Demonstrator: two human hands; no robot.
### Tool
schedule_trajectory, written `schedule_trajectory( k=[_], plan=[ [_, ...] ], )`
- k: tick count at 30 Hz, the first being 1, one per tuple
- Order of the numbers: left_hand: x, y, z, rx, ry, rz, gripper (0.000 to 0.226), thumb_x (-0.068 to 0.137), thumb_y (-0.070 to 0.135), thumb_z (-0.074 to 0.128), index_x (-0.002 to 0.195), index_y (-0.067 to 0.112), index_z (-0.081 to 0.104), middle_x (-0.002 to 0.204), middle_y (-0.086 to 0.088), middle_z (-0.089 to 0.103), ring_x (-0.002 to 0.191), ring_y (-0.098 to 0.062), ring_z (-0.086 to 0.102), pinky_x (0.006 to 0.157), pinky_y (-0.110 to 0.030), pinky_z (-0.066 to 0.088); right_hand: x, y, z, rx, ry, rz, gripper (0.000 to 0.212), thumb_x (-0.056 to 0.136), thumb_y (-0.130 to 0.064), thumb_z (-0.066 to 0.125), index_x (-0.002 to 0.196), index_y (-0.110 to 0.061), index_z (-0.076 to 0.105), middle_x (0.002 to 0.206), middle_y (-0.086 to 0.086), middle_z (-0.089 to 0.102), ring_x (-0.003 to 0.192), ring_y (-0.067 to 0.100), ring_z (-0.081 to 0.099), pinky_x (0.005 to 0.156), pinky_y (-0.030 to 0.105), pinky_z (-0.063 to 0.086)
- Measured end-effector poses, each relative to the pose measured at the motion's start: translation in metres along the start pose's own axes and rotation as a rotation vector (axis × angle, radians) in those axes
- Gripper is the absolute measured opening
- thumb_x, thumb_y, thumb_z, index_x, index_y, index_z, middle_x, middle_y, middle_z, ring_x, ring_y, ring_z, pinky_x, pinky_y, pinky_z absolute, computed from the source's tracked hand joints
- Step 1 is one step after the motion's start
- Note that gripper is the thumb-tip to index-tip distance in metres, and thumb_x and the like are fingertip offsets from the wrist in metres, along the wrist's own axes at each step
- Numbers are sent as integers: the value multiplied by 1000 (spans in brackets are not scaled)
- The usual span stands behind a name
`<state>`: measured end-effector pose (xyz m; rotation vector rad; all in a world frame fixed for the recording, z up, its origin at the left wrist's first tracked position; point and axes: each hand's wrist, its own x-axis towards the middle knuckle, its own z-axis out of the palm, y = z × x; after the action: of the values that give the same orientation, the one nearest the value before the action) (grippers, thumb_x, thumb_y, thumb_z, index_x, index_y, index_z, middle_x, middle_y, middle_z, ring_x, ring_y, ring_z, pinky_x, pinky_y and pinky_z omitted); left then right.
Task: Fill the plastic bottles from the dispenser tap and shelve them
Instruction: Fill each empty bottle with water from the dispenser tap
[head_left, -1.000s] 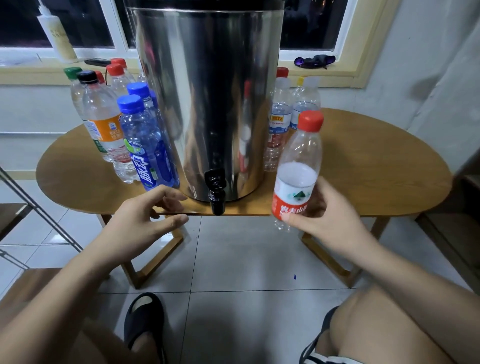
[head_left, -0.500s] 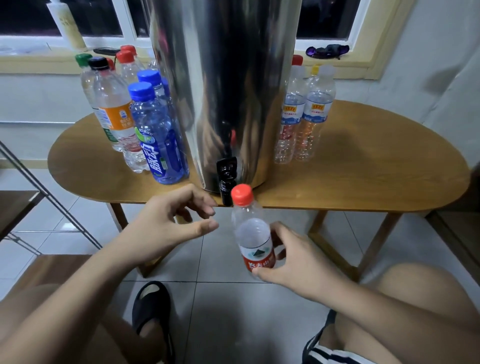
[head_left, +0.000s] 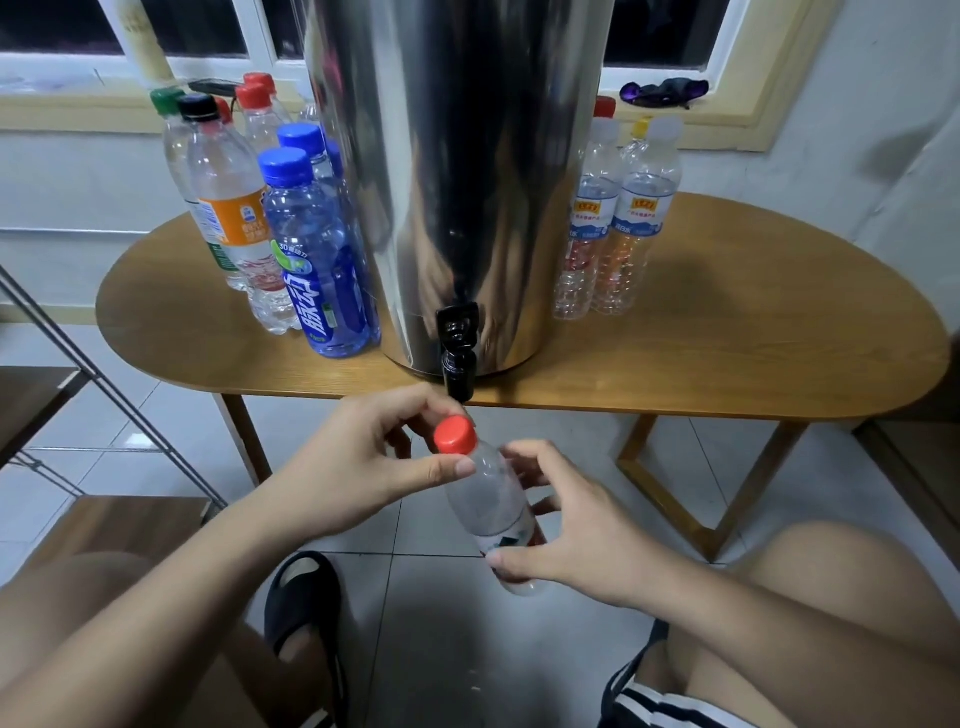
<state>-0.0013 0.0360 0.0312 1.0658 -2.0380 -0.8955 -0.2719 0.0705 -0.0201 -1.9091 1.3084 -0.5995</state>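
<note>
Left hand (head_left: 363, 462): thumb and fingers pinch the red cap (head_left: 455, 435).
Right hand (head_left: 576, 545): fingers curl round the clear bottle (head_left: 491, 506) at its lower body.
Bottle: tilted, held off the table's (head_left: 727, 353) near edge, just below the black tap (head_left: 458, 366).

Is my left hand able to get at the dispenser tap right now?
Probably yes: the tap sits just beyond the left hand with nothing between them. Its fingers curl round the red cap of the bottle, though, so it must let go first.
</note>
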Motion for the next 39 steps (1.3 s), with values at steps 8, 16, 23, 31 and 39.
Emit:
schedule_trajectory(
  k=[8, 16, 23, 31, 39],
  plan=[
    [1, 0, 20, 69, -86, 9, 28, 91, 41, 87, 113, 31, 74, 109, 8, 76, 101, -19, 71, 76, -39, 58, -3, -7, -1, 22, 11, -34, 76, 80, -44, 90, 140, -49, 44, 135, -24, 61, 129, 1, 59, 106, 38, 55],
    [3, 0, 8, 64, -136, 71, 28, 100, 27, 79, 126, 35, 77, 122, 11, 76, 115, -22, 71, 86, -43, 58, -2, -2, -1, 45, 27, -35, 69, 81, -40, 92, 135, -45, 51, 130, -19, 66, 124, 3, 63, 103, 38, 56],
    [3, -1, 15, 280, -63, 113, 20, 100, 29, 78, 118, 32, 74, 107, 19, 66, 102, -11, 66, 82, -19, 49, -2, -2, 2, 5, 56, -33, 69, 78, -47, 94, 134, -46, 52, 126, -26, 64, 122, -3, 60, 100, 23, 53],
    [3, -1, 16, 443, -3, 100, 47, 91, 80, 67, 96, 33, 65, 88, 17, 66, 84, -7, 64, 68, -30, 53, -1, 0, 8, -94, 66, -89, 68, 78, -45, 93, 134, -47, 54, 127, -25, 56, 124, -4, 55, 94, 12, 44],
    [6, -6, 6, 253, -75, 69, 26, 89, 38, 85, 114, 34, 80, 106, 20, 75, 101, -6, 70, 80, -14, 49, 4, 5, 5, -73, 84, -76, 71, 76, -48, 95, 134, -46, 53, 128, -26, 58, 123, -3, 57, 98, 15, 47]
  ],
)
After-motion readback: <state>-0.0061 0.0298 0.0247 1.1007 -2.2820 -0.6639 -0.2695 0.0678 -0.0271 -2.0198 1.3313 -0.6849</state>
